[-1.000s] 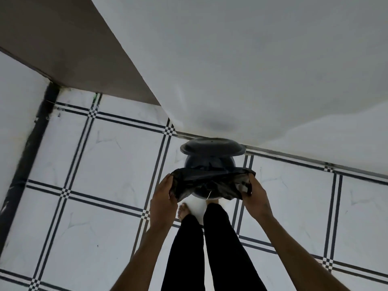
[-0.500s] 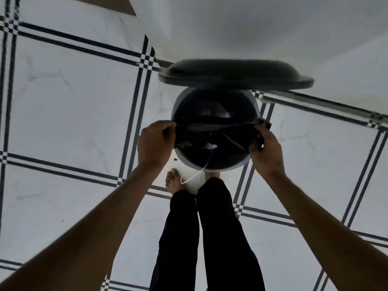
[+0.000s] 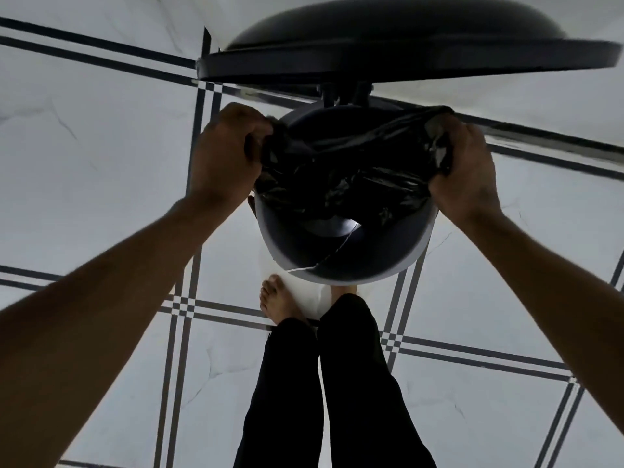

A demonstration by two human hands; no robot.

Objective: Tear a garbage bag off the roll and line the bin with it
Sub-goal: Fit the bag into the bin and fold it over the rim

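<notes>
A round bin [image 3: 398, 268] with a white outer wall and dark inside stands on the tiled floor right in front of my feet. Its dark lid [image 3: 405, 49] is raised open behind it. A black garbage bag [image 3: 347, 170] is stretched across the far half of the bin's mouth and sags into it. My left hand [image 3: 223, 153] grips the bag's left edge at the bin's left rim. At the right rim, my right hand [image 3: 469, 173] grips the bag's other edge. A thin white drawstring trails over the near rim.
White floor tiles with dark double lines [image 3: 101, 197] surround the bin. A white wall [image 3: 540, 96] rises just behind the lid. My legs in black trousers [image 3: 337, 383] and a bare foot [image 3: 275, 302] stand against the bin's front.
I have leaned in much closer to the bin. Both hands carried the bag down from above the bin to its rim and spread it wider over the opening.
</notes>
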